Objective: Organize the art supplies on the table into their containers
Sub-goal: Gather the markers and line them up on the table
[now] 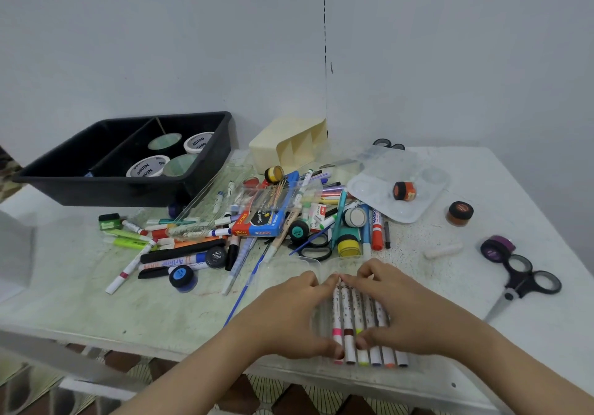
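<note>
A row of several white markers [350, 318] with coloured caps lies in a clear plastic case [414, 365] near the table's front edge. My left hand [289, 311] and my right hand [405, 308] both curl over the row. Their fingertips meet at the markers' far ends and their thumbs press the near ends, pinching the set lengthwise. Behind them is a loose pile of pens, markers, brushes, paint pots and a crayon box [266, 218]. A black divided bin [64, 180] at the back left holds tape rolls.
A cream desk organizer [289, 144] lies tipped at the back. To the right are a clear palette [427, 202] with an orange pot [404, 190], an orange jar [460, 213], a purple jar [497, 247] and black scissors [527, 283]. Another clear case [205, 205] leans on the pile.
</note>
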Demonstrator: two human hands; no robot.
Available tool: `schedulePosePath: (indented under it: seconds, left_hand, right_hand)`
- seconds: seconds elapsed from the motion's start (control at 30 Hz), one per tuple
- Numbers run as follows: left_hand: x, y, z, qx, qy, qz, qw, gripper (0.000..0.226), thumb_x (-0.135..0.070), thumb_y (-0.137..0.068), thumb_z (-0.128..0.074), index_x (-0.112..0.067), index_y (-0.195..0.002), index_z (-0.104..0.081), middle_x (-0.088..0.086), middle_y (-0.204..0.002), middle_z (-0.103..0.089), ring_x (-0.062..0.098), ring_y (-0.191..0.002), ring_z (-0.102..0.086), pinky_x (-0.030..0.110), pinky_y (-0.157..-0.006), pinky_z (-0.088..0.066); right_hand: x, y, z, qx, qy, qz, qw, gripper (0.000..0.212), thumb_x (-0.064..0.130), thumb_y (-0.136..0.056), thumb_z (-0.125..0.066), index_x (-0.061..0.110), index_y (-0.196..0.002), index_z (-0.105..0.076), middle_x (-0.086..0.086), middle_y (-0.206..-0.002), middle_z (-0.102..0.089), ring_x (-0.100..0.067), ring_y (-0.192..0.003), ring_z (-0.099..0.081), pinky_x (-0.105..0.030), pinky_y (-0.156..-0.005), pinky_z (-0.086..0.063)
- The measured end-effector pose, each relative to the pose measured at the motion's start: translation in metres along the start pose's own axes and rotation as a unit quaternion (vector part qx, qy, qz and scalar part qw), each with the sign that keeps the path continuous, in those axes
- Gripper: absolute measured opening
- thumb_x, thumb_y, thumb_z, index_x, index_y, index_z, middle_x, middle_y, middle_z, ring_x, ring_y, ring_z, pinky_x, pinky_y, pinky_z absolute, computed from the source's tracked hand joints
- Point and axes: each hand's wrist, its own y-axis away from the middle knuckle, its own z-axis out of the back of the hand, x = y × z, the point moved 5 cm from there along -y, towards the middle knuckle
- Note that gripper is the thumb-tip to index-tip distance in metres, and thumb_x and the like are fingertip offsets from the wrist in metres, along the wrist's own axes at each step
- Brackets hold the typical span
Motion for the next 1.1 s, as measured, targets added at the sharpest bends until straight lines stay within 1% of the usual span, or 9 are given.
schedulePosePath:
  seconds: [0.17, 0.3, 0.4, 0.47, 0.57, 0.77, 0.9, 1.0, 1.1]
  left_hand:
    - [0.001, 0.0, -0.001, -0.009, 0.02, -0.009, 1.0, 0.101, -0.062, -0.075, -0.063, -0.037, -0.149, 0.0, -0.011, -0.099, -0.03, 0.007, -0.087, -0.034, 0.025, -0.066, -0.029]
    - [0.011, -0.005, 0.005, 0.001, 0.081, -0.016, 0.997, 0.092, -0.059, -0.075, -0.065, -0.041, -0.148, -0.013, -0.013, -0.098, -0.039, 0.006, -0.087, -0.045, 0.023, -0.067, -0.038]
    - [0.019, -0.006, 0.024, -0.038, 0.165, -0.015, 0.985, 0.065, -0.046, -0.084, -0.064, -0.037, -0.141, -0.036, -0.018, -0.101, -0.054, 0.002, -0.085, -0.057, 0.023, -0.079, -0.049]
    - [0.029, -0.006, 0.044, -0.108, 0.179, -0.009, 0.978, 0.043, -0.04, -0.088, -0.06, -0.036, -0.13, -0.051, -0.022, -0.097, -0.059, -0.002, -0.081, -0.058, 0.022, -0.077, -0.05]
    - [0.054, -0.013, 0.075, -0.22, 0.179, 0.01, 0.959, 0.024, -0.03, -0.09, -0.058, -0.033, -0.114, -0.064, -0.022, -0.086, -0.062, -0.005, -0.07, -0.055, 0.016, -0.064, -0.044]
    - [0.103, -0.059, 0.13, -0.309, 0.149, 0.035, 0.939, 0.02, -0.02, -0.092, -0.054, -0.025, -0.107, -0.066, -0.018, -0.083, -0.061, -0.004, -0.069, -0.053, 0.018, -0.06, -0.041]
    - [0.12, -0.1, 0.153, -0.297, 0.125, 0.045, 0.945, 0.022, -0.024, -0.091, -0.053, -0.023, -0.111, -0.063, -0.012, -0.093, -0.061, -0.001, -0.077, -0.054, 0.02, -0.063, -0.044]
    - [0.119, -0.126, 0.158, -0.266, 0.119, 0.037, 0.956, 0.021, -0.024, -0.09, -0.052, -0.022, -0.109, -0.063, -0.008, -0.096, -0.063, 0.009, -0.086, -0.059, 0.027, -0.073, -0.048]
    - [0.112, -0.15, 0.159, -0.236, 0.098, 0.028, 0.966, 0.024, -0.023, -0.089, -0.052, -0.019, -0.11, -0.062, -0.005, -0.099, -0.063, 0.012, -0.086, -0.056, 0.026, -0.075, -0.044]
  right_hand:
    - [0.003, -0.002, 0.002, 0.028, -0.002, -0.012, 1.0, 0.081, 0.058, -0.074, -0.067, 0.039, -0.141, -0.026, 0.015, -0.113, -0.031, -0.003, -0.103, -0.033, -0.022, -0.092, -0.035]
    - [0.002, -0.017, 0.018, 0.054, -0.037, -0.019, 0.998, 0.053, 0.052, -0.08, -0.064, 0.034, -0.128, -0.049, 0.015, -0.107, -0.045, 0.002, -0.092, -0.043, -0.016, -0.081, -0.039]
    - [-0.004, -0.037, 0.04, -0.01, -0.072, -0.037, 0.997, 0.025, 0.039, -0.088, -0.061, 0.027, -0.109, -0.066, 0.017, -0.083, -0.056, 0.008, -0.071, -0.05, -0.009, -0.061, -0.037]
    - [-0.012, -0.052, 0.055, -0.098, -0.087, -0.055, 0.99, 0.017, 0.028, -0.087, -0.062, 0.026, -0.102, -0.069, 0.016, -0.076, -0.055, 0.008, -0.065, -0.05, -0.009, -0.059, -0.037]
    - [-0.02, -0.075, 0.066, -0.158, -0.029, -0.078, 0.984, 0.017, 0.024, -0.089, -0.058, 0.027, -0.103, -0.067, 0.012, -0.081, -0.048, -0.002, -0.072, -0.047, -0.02, -0.067, -0.038]
    - [-0.028, -0.113, 0.067, -0.106, 0.069, -0.115, 0.985, 0.035, 0.03, -0.088, -0.058, 0.033, -0.122, -0.06, 0.003, -0.095, -0.038, -0.014, -0.094, -0.044, -0.024, -0.072, -0.032]
    - [-0.026, -0.119, 0.067, -0.083, 0.056, -0.106, 0.989, 0.03, 0.034, -0.078, -0.065, 0.032, -0.109, -0.068, -0.001, -0.1, -0.046, -0.017, -0.097, -0.045, -0.029, -0.084, -0.039]
    - [-0.027, -0.121, 0.065, -0.086, 0.049, -0.115, 0.988, 0.026, 0.032, -0.076, -0.067, 0.029, -0.101, -0.07, 0.002, -0.098, -0.043, -0.014, -0.093, -0.043, -0.028, -0.082, -0.039]
    - [-0.023, -0.123, 0.062, -0.094, 0.058, -0.107, 0.988, 0.022, 0.028, -0.076, -0.065, 0.028, -0.098, -0.066, 0.006, -0.097, -0.042, -0.014, -0.09, -0.04, -0.029, -0.079, -0.038]
